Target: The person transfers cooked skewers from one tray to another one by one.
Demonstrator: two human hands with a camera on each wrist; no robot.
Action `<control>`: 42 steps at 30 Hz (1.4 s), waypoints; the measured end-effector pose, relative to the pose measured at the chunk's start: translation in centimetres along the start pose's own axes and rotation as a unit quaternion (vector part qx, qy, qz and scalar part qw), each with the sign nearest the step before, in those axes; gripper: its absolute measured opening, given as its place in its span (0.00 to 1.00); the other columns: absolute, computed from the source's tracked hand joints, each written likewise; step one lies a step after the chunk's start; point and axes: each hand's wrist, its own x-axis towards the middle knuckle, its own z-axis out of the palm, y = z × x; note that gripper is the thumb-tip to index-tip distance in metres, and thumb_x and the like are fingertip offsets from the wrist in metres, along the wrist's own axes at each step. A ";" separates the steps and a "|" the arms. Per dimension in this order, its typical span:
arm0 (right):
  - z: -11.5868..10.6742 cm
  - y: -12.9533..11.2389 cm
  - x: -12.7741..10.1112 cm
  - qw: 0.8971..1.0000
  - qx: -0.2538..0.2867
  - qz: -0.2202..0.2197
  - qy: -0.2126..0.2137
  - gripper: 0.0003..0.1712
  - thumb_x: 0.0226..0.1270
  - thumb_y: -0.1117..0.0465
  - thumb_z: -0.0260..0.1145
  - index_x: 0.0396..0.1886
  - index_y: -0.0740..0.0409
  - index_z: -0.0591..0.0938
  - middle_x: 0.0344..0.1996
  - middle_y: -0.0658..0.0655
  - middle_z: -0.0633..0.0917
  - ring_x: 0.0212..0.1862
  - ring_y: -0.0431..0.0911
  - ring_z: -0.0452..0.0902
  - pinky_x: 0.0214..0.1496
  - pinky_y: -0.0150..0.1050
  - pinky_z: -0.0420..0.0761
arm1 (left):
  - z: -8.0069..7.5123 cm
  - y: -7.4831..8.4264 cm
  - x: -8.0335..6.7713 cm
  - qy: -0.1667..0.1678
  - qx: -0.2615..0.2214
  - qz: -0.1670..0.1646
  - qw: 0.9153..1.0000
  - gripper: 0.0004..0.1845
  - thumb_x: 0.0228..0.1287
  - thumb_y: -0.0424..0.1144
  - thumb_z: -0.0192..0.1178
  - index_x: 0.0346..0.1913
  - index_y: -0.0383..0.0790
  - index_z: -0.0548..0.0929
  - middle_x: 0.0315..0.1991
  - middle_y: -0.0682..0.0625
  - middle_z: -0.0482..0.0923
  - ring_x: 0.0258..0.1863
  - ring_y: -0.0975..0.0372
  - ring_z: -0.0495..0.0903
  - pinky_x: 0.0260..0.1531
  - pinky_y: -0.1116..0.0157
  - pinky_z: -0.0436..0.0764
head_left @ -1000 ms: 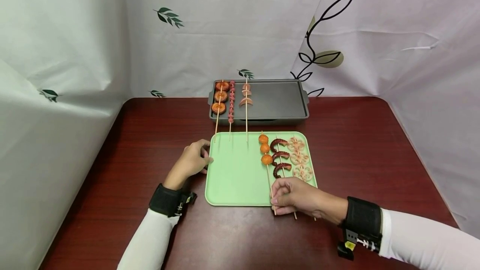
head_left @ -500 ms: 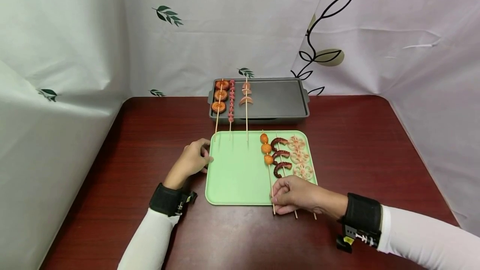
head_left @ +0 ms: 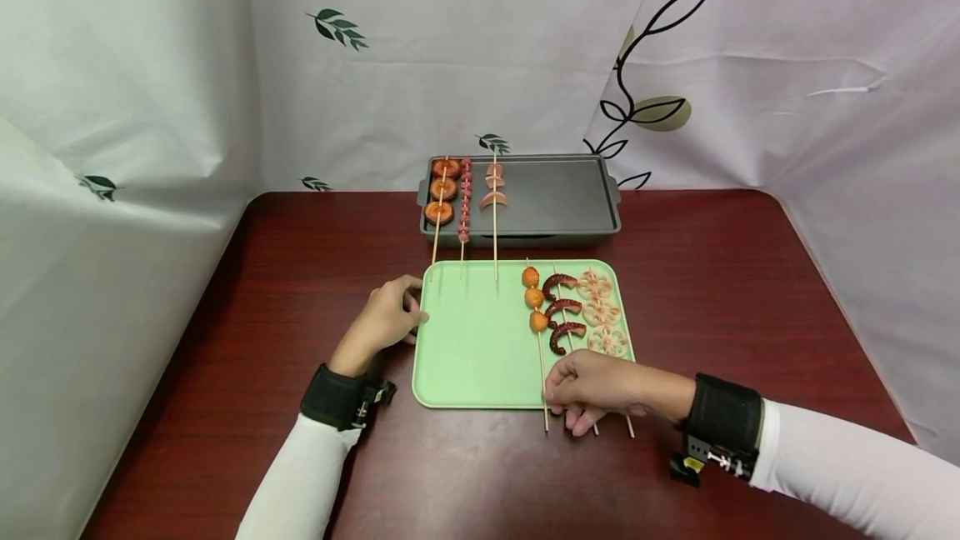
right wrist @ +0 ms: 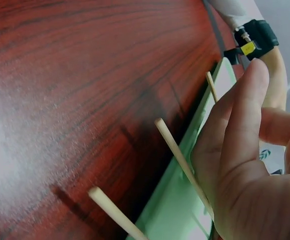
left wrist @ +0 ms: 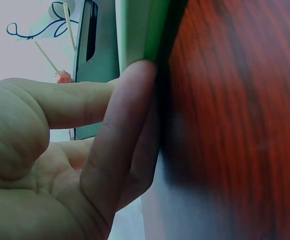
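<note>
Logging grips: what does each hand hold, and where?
The right hand pinches the orange-ball skewer by its bare stick near the tray's front edge. The left hand grips the green tray at its left rim.

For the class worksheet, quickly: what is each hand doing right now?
Left hand: fingers curled against the left edge of the light green plastic tray, holding it.
Right hand: pinching the thin wooden stick of the orange-ball skewer.
</note>
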 end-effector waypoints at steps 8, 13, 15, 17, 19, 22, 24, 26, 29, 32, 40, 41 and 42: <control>-0.4 -0.3 -0.3 1.000 -0.017 0.010 -0.005 0.13 0.78 0.66 0.58 0.52 0.73 0.79 0.32 0.60 0.83 0.24 0.39 0.83 0.30 0.34 0.90 | 0.0 -0.1 0.0 -0.001 0.005 -0.001 1.000 0.30 0.68 0.25 0.64 0.71 0.30 0.70 0.33 0.41 0.77 0.22 0.57 0.81 0.23 0.61 0.89; -0.8 -1.1 -0.5 0.997 -0.071 -0.025 0.006 0.15 0.77 0.65 0.59 0.54 0.74 0.78 0.34 0.63 0.85 0.26 0.42 0.86 0.33 0.40 0.92 | 0.0 0.0 0.0 0.000 0.004 -0.003 1.000 0.30 0.67 0.25 0.64 0.71 0.30 0.70 0.33 0.41 0.76 0.22 0.56 0.81 0.23 0.61 0.89; -1.1 -1.6 -0.6 0.995 -0.086 -0.040 0.010 0.16 0.77 0.64 0.60 0.55 0.74 0.77 0.35 0.64 0.85 0.27 0.43 0.86 0.34 0.41 0.92 | 0.0 0.1 0.0 0.001 0.005 -0.004 1.000 0.30 0.67 0.25 0.64 0.71 0.30 0.70 0.33 0.41 0.76 0.22 0.56 0.81 0.23 0.61 0.88; -1.3 -2.0 -0.8 0.994 -0.097 -0.053 0.019 0.17 0.77 0.64 0.60 0.55 0.74 0.77 0.35 0.64 0.85 0.28 0.44 0.86 0.34 0.43 0.92 | 0.0 0.1 0.0 0.001 0.005 -0.004 1.000 0.30 0.68 0.25 0.64 0.71 0.30 0.70 0.33 0.41 0.76 0.22 0.56 0.81 0.23 0.61 0.89; -1.5 -2.5 -1.1 0.991 -0.112 -0.067 0.030 0.16 0.76 0.63 0.61 0.54 0.72 0.77 0.36 0.64 0.85 0.30 0.45 0.86 0.34 0.43 0.92 | 0.0 0.2 0.0 0.002 0.006 -0.004 1.000 0.30 0.68 0.25 0.64 0.71 0.30 0.70 0.33 0.41 0.76 0.22 0.56 0.81 0.23 0.61 0.89; -1.8 -3.1 -1.5 0.983 -0.144 -0.095 0.057 0.15 0.76 0.62 0.61 0.53 0.70 0.79 0.36 0.64 0.86 0.31 0.48 0.86 0.34 0.43 0.92 | 0.0 0.2 0.0 0.001 0.007 -0.005 1.000 0.29 0.68 0.25 0.64 0.71 0.30 0.70 0.33 0.40 0.76 0.21 0.57 0.81 0.23 0.61 0.89; -2.1 -3.4 -1.9 0.976 -0.167 -0.120 0.076 0.14 0.76 0.62 0.61 0.52 0.69 0.80 0.36 0.64 0.86 0.32 0.50 0.87 0.34 0.42 0.91 | 0.0 0.2 0.0 0.001 0.007 -0.006 1.000 0.29 0.68 0.25 0.64 0.71 0.30 0.70 0.33 0.40 0.77 0.22 0.57 0.81 0.23 0.61 0.89; -2.3 -3.7 -2.2 0.966 -0.191 -0.143 0.102 0.13 0.76 0.63 0.62 0.51 0.67 0.81 0.36 0.63 0.86 0.33 0.52 0.87 0.34 0.41 0.91 | 0.0 0.2 -0.1 -0.001 0.006 -0.006 1.000 0.29 0.68 0.25 0.64 0.71 0.30 0.70 0.34 0.40 0.77 0.22 0.57 0.81 0.23 0.61 0.89; -2.7 -4.1 -2.7 0.938 -0.246 -0.187 0.158 0.10 0.76 0.62 0.63 0.50 0.61 0.83 0.37 0.59 0.88 0.34 0.50 0.87 0.33 0.37 0.89 | 0.0 0.2 -0.1 -0.001 0.005 -0.006 1.000 0.30 0.68 0.25 0.64 0.71 0.30 0.70 0.34 0.40 0.77 0.22 0.56 0.81 0.23 0.61 0.89; -3.2 -4.3 -3.0 0.889 -0.321 -0.238 0.223 0.09 0.75 0.62 0.65 0.51 0.56 0.84 0.40 0.54 0.89 0.37 0.45 0.87 0.35 0.35 0.88 | 0.0 0.1 -0.1 0.000 0.005 -0.003 1.000 0.29 0.68 0.25 0.64 0.71 0.30 0.70 0.33 0.40 0.77 0.22 0.56 0.81 0.23 0.61 0.89; -4.8 -4.3 -3.1 0.798 -0.415 -0.305 0.314 0.18 0.76 0.60 0.67 0.61 0.58 0.80 0.57 0.57 0.85 0.55 0.51 0.85 0.54 0.54 0.86 | 0.0 0.1 -0.1 0.001 0.005 0.002 1.000 0.29 0.67 0.25 0.64 0.70 0.29 0.71 0.32 0.41 0.77 0.21 0.57 0.81 0.22 0.61 0.88; -5.0 -4.4 -3.1 0.801 -0.411 -0.300 0.315 0.20 0.77 0.59 0.66 0.64 0.58 0.79 0.59 0.57 0.84 0.57 0.53 0.84 0.57 0.55 0.85 | 0.0 0.1 -0.1 0.002 0.004 0.003 1.000 0.29 0.67 0.25 0.64 0.70 0.29 0.71 0.32 0.41 0.77 0.21 0.57 0.81 0.22 0.61 0.88; -5.1 -4.4 -3.1 0.807 -0.405 -0.293 0.315 0.22 0.78 0.57 0.65 0.66 0.57 0.78 0.61 0.58 0.83 0.60 0.54 0.82 0.58 0.57 0.84 | 0.0 0.1 -0.1 0.003 0.002 0.004 1.000 0.29 0.67 0.25 0.64 0.70 0.29 0.71 0.32 0.41 0.77 0.21 0.57 0.81 0.22 0.61 0.88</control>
